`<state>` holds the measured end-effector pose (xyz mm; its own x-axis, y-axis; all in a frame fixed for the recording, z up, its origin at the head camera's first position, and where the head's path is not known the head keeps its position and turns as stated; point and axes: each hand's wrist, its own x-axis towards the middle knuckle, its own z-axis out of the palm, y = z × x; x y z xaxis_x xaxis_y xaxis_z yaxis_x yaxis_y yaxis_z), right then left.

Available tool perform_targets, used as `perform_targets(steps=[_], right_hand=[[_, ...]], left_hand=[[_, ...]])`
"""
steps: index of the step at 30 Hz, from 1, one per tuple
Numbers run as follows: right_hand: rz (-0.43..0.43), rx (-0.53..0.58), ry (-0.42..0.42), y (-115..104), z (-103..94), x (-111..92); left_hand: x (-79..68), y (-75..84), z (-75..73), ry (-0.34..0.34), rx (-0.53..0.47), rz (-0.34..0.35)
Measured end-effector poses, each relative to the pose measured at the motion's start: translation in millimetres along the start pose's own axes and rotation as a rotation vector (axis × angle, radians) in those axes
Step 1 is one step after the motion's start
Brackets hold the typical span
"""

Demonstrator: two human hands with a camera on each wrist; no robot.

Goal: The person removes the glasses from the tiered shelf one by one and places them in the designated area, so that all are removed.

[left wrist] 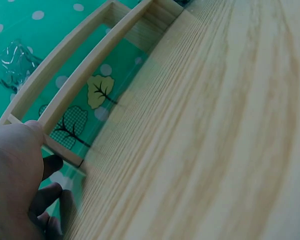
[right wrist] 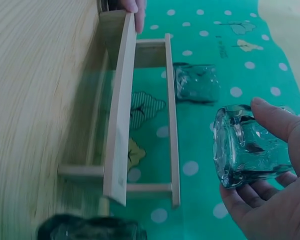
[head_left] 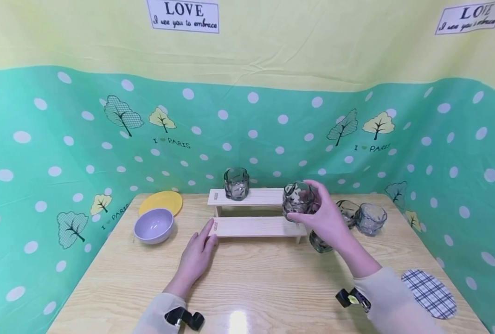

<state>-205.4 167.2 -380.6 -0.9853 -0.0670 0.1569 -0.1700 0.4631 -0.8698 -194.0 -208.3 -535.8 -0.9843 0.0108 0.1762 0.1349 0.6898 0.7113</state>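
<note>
My right hand (head_left: pixel 324 215) holds a grey, faceted glass cup (head_left: pixel 297 200) between thumb and fingers. In the right wrist view this glass (right wrist: pixel 250 145) is off to the side of the two-tier wooden rack (right wrist: pixel 121 110), with a gap above its upper shelf. My left hand (head_left: pixel 197 253) grips the left end of the lower shelf (head_left: pixel 255 227); the left wrist view shows the thumb on its corner and the other fingers bent beside it. A second grey glass (head_left: pixel 236 184) stands upright near the left end of the upper shelf (head_left: pixel 264 196).
Right of the rack are more glasses: a grey one (head_left: pixel 347 213), a bluish one (head_left: pixel 371 219) and one (head_left: pixel 320 242) partly behind my right hand. A purple bowl (head_left: pixel 154 226) and yellow plate (head_left: pixel 163 202) are at left. A checked round mat (head_left: pixel 429 294) lies near right.
</note>
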Motion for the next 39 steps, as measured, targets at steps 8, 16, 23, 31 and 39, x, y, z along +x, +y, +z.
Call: perform_targets(steps=[8,16,23,31,39], right_hand=[[-0.01,-0.018,0.027,9.0,-24.3,-13.0],[0.029,-0.046,0.063,17.9,-44.6,-23.9],[0.067,-0.111,0.093,26.3,-61.0,-33.4],[0.065,-0.163,0.125,44.2,-80.7,-42.4],[0.075,-0.161,0.144,63.5,-97.4,-52.6]], left_hand=[[-1.0,-0.2,-0.8,-0.003,0.0,-0.001],[-1.0,-0.3,0.4,-0.002,-0.003,-0.004],[-1.5,0.1,0.6,-0.006,-0.01,-0.009],[-1.4,0.3,-0.2,-0.003,-0.01,-0.015],[-0.1,-0.2,-0.9,-0.013,-0.015,-0.022]])
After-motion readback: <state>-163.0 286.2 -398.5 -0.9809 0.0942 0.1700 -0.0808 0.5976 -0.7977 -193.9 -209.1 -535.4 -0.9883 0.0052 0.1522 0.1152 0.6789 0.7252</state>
